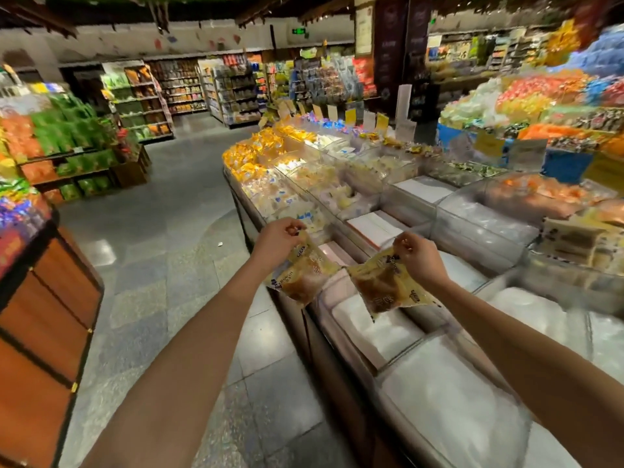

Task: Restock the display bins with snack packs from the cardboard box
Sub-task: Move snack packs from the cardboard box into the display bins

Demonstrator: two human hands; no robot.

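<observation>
My left hand (277,243) pinches the top edge of a yellow snack pack (304,276), which hangs below it at the display's near-left edge. My right hand (420,256) pinches the top of a second yellow snack pack (388,287), which dangles over the clear display bins (479,238). Both packs are see-through with brown contents and blue lettering. The bins under my hands hold white liners or white bags. Bins farther back are filled with pale and yellow packs (270,170). No cardboard box is in view.
The display island (337,349) runs from lower right toward the middle back, with price cards (351,116) standing at its far end. A wooden stand (44,298) with colourful snacks is at the left. Grey tiled aisle floor (162,265) lies between them. Shelves line the back.
</observation>
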